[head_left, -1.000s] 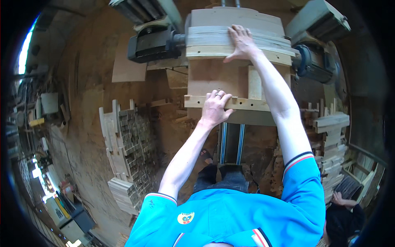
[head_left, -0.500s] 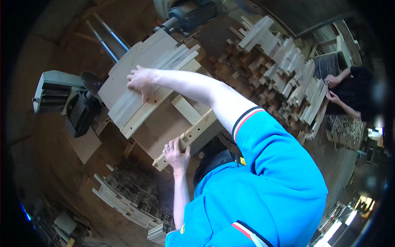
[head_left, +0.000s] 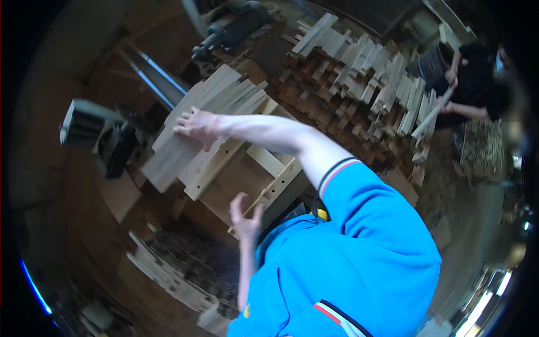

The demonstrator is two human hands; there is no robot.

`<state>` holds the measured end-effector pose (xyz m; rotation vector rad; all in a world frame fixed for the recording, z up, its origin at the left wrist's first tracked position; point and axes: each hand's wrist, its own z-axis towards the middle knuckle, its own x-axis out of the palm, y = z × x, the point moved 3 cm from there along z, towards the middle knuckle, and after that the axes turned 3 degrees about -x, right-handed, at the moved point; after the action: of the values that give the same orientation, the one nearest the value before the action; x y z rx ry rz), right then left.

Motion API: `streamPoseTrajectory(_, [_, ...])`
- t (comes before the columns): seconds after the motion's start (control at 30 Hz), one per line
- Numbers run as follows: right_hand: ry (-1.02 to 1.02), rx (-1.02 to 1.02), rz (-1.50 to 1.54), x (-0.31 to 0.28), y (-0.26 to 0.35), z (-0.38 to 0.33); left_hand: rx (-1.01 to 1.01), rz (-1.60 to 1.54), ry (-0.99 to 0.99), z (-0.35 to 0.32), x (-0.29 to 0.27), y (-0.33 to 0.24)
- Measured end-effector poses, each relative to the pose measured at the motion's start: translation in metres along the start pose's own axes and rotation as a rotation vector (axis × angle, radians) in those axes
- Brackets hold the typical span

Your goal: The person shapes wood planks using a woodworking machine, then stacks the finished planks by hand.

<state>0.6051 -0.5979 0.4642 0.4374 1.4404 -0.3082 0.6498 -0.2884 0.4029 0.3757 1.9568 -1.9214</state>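
Note:
My right hand [head_left: 199,127] lies on pale wooden boards [head_left: 174,154] with its fingers spread, pressing on them from above rather than gripping. One board sticks out past the lower left end of the wooden frame [head_left: 210,178] on which the boards rest. Closer to my body, my left hand [head_left: 245,221] hovers beside the frame's near rail [head_left: 275,191], a light bar with dark holes. Thumb and fingers are apart, and nothing shows between them.
A saw-like machine with a dark disc [head_left: 132,118] stands left of the boards, near two metal rails [head_left: 154,78]. A motor [head_left: 238,25] is behind. Stacked timber [head_left: 359,73] fills the right, where another person holds a stick [head_left: 432,115]. More strips [head_left: 168,275] lie lower left.
My left hand has come off the near rail and opened. Under my right hand, a board has slid toward the lower left, beyond the frame's end. The view has shifted a little.

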Motion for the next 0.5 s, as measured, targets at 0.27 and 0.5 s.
streamPoseTrajectory(0.27, [-0.821,-0.39,0.584,-0.21,0.124,-0.029,0.252,0.309,-0.32,0.092,-0.172,-0.121])
streamPoseTrajectory(0.5, [-0.285,-0.099,1.161,-0.142,0.171,-0.079,0.455,0.144,-0.24,0.056,-0.222,-0.133])
